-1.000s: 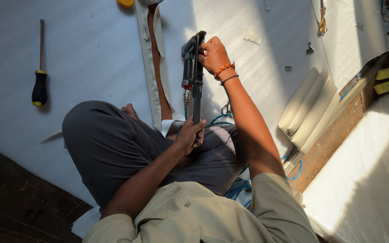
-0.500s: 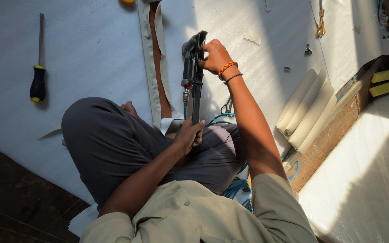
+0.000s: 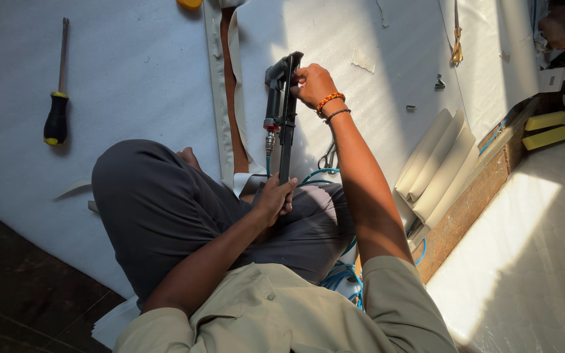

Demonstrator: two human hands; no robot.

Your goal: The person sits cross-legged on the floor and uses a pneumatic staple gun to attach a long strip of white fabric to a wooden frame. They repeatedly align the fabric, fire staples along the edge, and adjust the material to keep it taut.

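The black pneumatic stapler (image 3: 284,111) stands lengthwise away from the person, above the lap — right hand (image 3: 313,84) clamped on its far head, left hand (image 3: 274,198) gripping its near end.

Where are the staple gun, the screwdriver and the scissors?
staple gun (image 3: 287,111): head view, on its black body.
screwdriver (image 3: 55,119): head view, on its black handle.
scissors (image 3: 327,157): head view, on the metal handles.

The staple gun (image 3: 282,104) looks like matt black metal. White sheet (image 3: 132,78) seems soft, matt cloth; the screwdriver (image 3: 57,98) handle is glossy plastic.
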